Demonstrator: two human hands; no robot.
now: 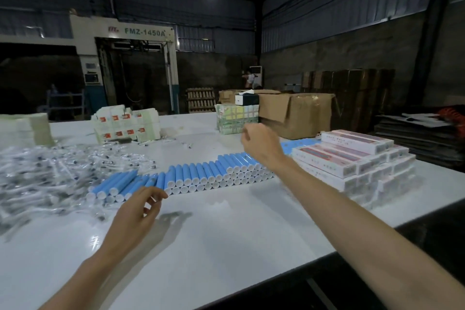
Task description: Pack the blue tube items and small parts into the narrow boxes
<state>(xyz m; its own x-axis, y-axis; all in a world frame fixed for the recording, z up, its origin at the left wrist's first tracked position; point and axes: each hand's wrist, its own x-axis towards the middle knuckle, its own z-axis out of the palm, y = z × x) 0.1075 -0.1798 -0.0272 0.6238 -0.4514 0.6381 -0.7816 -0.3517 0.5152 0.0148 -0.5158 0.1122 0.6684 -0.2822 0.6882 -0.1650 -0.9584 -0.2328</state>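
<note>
A long stacked row of blue tubes [201, 173] with white caps lies across the middle of the white table [226, 234]. Small parts in clear wrappers [57, 168] are heaped at the left. Narrow white and pink boxes [352, 158] are piled at the right. My left hand [141, 209] hovers just in front of the row's near-left end, fingers loosely curled and holding nothing. My right hand [261, 142] is raised over the far part of the row, its fingers curled, with nothing visible in them.
Flat carton stacks [125, 123] and green packs [237, 118] stand at the table's far side beside an open cardboard box [297, 113]. Another stack [25, 128] sits far left. The table's edge runs diagonally at the right, dark floor and flattened cardboard beyond.
</note>
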